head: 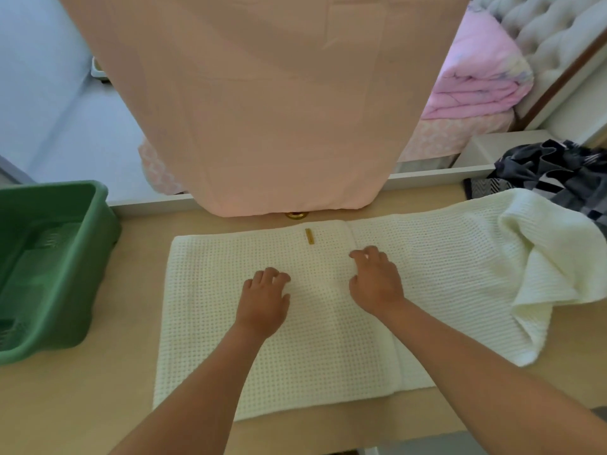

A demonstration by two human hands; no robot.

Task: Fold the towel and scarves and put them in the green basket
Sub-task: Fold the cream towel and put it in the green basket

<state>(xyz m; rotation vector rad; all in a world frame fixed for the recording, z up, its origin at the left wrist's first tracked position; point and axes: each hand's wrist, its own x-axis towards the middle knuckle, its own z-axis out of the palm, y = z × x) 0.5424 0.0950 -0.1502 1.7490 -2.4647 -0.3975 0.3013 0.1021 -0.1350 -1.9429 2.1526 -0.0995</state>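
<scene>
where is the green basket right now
Head view: the green basket sits at the left end of the table, left of the white cloth, not touching it.

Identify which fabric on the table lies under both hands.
The cream waffle-knit cloth, spread flat mid-table beneath the left hand and right hand. The dark grey patterned scarf lies crumpled at the far right, untouched.

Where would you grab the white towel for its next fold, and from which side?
Probably by the towel's rumpled right end, coming from the right: it lies loose with raised edges to pinch, while the left half is already folded flat on the table.
</scene>
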